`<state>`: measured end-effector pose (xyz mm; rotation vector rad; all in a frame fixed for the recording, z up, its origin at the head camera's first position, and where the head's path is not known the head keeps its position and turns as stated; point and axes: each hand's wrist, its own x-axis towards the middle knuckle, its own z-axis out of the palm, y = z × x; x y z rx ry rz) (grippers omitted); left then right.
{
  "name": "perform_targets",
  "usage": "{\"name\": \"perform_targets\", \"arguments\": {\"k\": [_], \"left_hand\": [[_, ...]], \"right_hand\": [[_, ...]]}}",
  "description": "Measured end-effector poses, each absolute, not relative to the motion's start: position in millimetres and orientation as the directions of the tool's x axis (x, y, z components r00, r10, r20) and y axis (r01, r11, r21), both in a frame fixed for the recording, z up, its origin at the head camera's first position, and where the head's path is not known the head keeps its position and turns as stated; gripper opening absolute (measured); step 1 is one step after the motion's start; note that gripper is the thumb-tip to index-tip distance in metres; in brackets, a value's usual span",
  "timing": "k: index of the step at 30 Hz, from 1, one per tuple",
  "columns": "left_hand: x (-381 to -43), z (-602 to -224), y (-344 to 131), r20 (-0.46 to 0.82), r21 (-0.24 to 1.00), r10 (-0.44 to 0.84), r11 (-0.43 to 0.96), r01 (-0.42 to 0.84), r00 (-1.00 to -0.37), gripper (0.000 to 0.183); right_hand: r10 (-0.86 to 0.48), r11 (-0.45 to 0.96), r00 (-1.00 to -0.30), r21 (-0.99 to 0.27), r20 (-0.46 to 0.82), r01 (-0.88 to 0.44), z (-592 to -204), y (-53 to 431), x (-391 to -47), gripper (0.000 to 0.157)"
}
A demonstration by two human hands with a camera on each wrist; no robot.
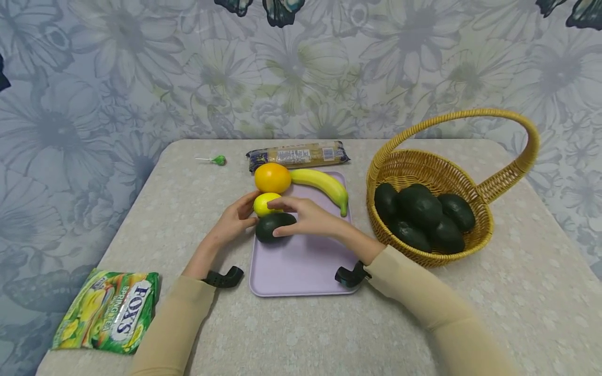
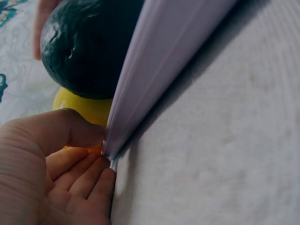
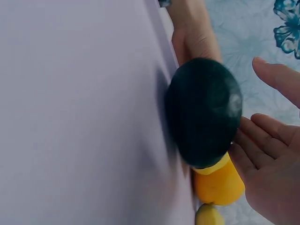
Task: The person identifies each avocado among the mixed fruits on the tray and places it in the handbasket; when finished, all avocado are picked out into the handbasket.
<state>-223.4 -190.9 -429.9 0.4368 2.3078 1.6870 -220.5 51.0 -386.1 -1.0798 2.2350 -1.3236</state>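
A dark green avocado (image 1: pixel 275 227) lies on the left side of a lilac tray (image 1: pixel 301 271), in front of a yellow lemon (image 1: pixel 266 204). My right hand (image 1: pixel 310 216) is spread over the avocado; in the right wrist view its thumb stands apart from the skin and the fingers lie beside the fruit. At the tray's left edge, my left hand (image 1: pixel 234 216) is next to the lemon and avocado. Its thumb (image 2: pixel 70 126) and fingertips meet the tray rim in the left wrist view. Behind the lemon are an orange (image 1: pixel 273 178) and a banana (image 1: pixel 322 184).
A wicker basket (image 1: pixel 482 230) with a tall handle stands at the right, holding several avocados (image 1: pixel 419 206). Behind the tray lies a pasta packet (image 1: pixel 298 155), with a green lollipop (image 1: pixel 218 160) to its left. A Fox's candy bag (image 1: pixel 110 312) lies at the front left.
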Motion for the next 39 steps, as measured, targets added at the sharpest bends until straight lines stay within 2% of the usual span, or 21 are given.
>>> {"name": "perform_targets", "arguments": {"k": [5,11,19,23,31,39], "left_hand": [[-227.8,-440.2,-194.3,-0.022,0.954,0.372,0.286,0.092,-0.928,0.069],[-222.1,-428.3,-190.5,-0.028,0.963,0.383,0.259,0.078,-0.923,0.068],[-213.8,-413.0,-185.2,-0.037,0.955,0.383,0.286,0.08,-0.923,0.069],[-219.6,-425.0,-189.2,-0.02,0.954,0.384,0.282,0.097,-0.923,0.069],[-229.2,-441.8,-196.8,0.029,0.948,0.396,0.281,0.151,-0.918,0.067],[-228.1,-440.7,-195.2,0.01,0.951,0.393,0.279,0.13,-0.92,0.07]], "right_hand": [[-0.747,0.32,-0.659,-0.822,0.087,-0.472,-393.3,50.9,-224.3,0.059],[-0.759,0.345,-0.648,-0.807,0.06,-0.479,-397.9,52.6,-223.9,0.06],[-0.808,0.362,-0.589,-0.779,0.01,-0.511,-406.2,46.4,-218.8,0.061],[-0.807,0.367,-0.59,-0.766,0.021,-0.528,-403.3,45.9,-216.2,0.062],[-0.759,0.293,-0.625,-0.761,0.183,-0.579,-361.2,65.6,-198.4,0.064],[-0.689,0.147,-0.629,-0.781,0.359,-0.607,-316.7,130.1,-168.6,0.067]]}}
